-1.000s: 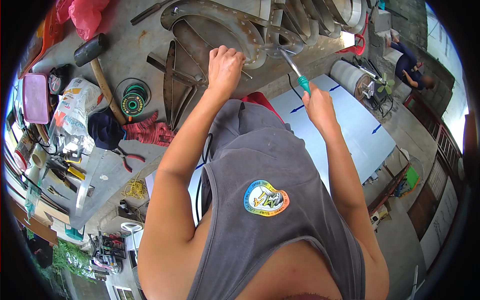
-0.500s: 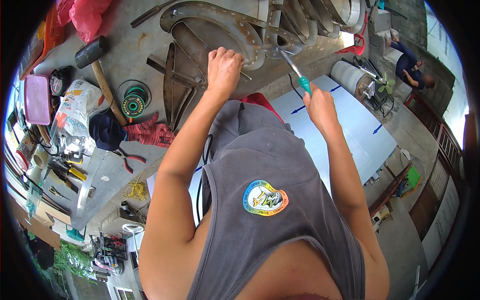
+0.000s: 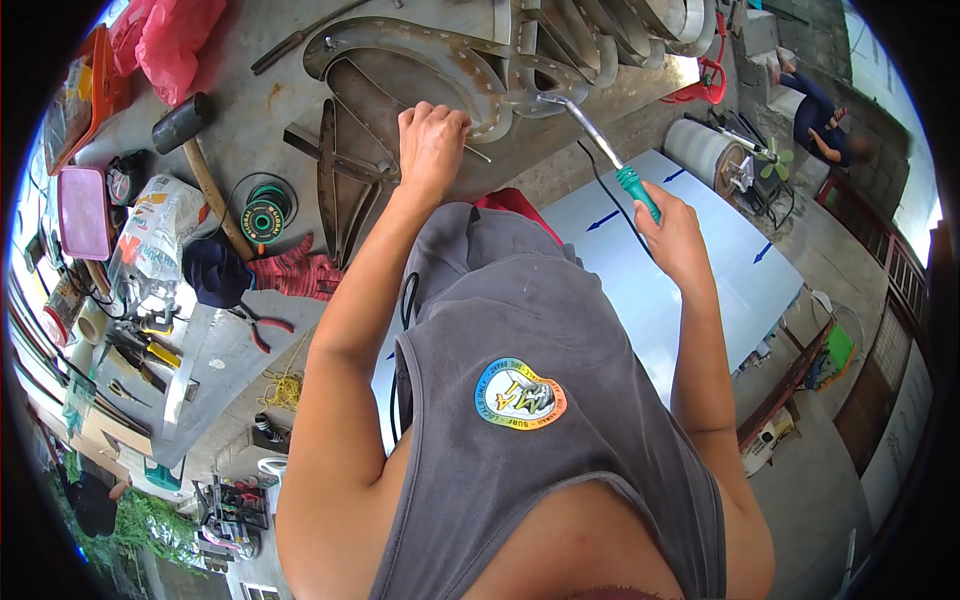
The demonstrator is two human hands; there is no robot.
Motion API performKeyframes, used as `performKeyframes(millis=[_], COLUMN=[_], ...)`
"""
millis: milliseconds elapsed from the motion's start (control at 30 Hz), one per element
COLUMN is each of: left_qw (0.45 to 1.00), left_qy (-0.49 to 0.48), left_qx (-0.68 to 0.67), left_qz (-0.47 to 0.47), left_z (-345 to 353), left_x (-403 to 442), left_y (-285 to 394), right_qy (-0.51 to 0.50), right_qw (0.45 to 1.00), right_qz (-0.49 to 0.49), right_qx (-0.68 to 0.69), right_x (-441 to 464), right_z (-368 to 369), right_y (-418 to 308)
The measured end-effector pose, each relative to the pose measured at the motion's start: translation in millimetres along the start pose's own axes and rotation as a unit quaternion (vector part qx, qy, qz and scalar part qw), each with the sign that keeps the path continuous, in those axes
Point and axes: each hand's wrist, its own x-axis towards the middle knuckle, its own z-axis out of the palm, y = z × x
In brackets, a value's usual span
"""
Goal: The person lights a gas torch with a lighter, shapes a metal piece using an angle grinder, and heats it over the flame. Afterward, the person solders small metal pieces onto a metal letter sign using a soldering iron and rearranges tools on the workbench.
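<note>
My right hand (image 3: pixel 672 238) is wrapped round the green handle of a soldering iron (image 3: pixel 598 145). The iron's bent metal tip reaches the edge of a curved sheet-metal form (image 3: pixel 408 38) with rusty marks. My left hand (image 3: pixel 432 150) is closed beside that form's lower edge, and a thin wire (image 3: pixel 478 153) sticks out from under it. How the fingers grip the wire is hidden. Narrow curved metal strips (image 3: pixel 328 185) lie left of my left hand. More curved metal forms (image 3: pixel 570 50) stand at the top.
On the table's left lie a mallet (image 3: pixel 205 170), a green spool (image 3: pixel 264 216), a red glove (image 3: pixel 300 270), a dark cap (image 3: pixel 216 270) and pliers (image 3: pixel 258 328). A white sheet with blue arrows (image 3: pixel 690 260) is at right. Another person (image 3: pixel 825 125) sits at upper right.
The soldering iron's handle and my right hand have shifted right and towards me, its tip still by the metal form. My left hand stays closed in nearly the same place. The view has shifted slightly.
</note>
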Motion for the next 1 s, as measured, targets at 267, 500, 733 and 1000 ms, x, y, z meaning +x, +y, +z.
performKeyframes(millis=[267,500,733,1000], left_qw=[0.999,0.999,0.994,0.970], left_qy=[0.033,0.047,0.060,0.095], left_qx=[0.015,0.004,0.020,0.005], left_qz=[-0.010,-0.014,-0.092,-0.222], left_z=[-11.4,2.6,30.0,66.8], left_x=[-2.2,17.2,19.4,9.1], left_y=[18.3,49.4,78.9,113.4], right_qy=[0.036,-0.005,-0.111,-0.127], right_qw=[0.993,0.958,0.893,0.900], right_qz=[-0.010,-0.006,-0.015,-0.091], right_qx=[0.109,0.288,0.437,0.407], right_x=[3.9,11.4,39.2,85.9], right_z=[13.0,21.5,11.2,-26.7], right_y=[63.7,109.6,165.3,220.8])
